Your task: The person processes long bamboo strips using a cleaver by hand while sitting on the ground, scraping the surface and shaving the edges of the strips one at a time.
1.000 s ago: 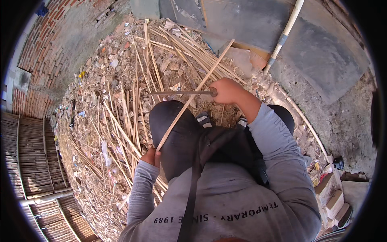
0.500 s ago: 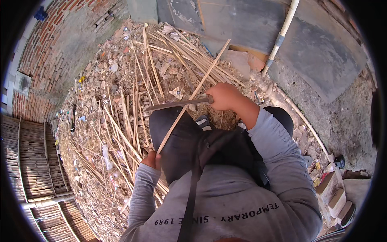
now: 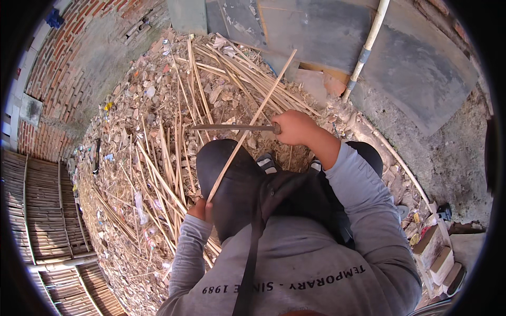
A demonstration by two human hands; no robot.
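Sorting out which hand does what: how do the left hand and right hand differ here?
The left hand sits low by the knee, gripping the bamboo strip's near end; the right hand is stretched farther out, gripping a dark blade laid level across that strip. Both are closed fists on a single tool or piece.

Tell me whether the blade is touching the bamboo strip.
Touching. The head view shows the blade, held in the right hand, crossing the bamboo strip with no gap; the left hand holds the strip's lower end.
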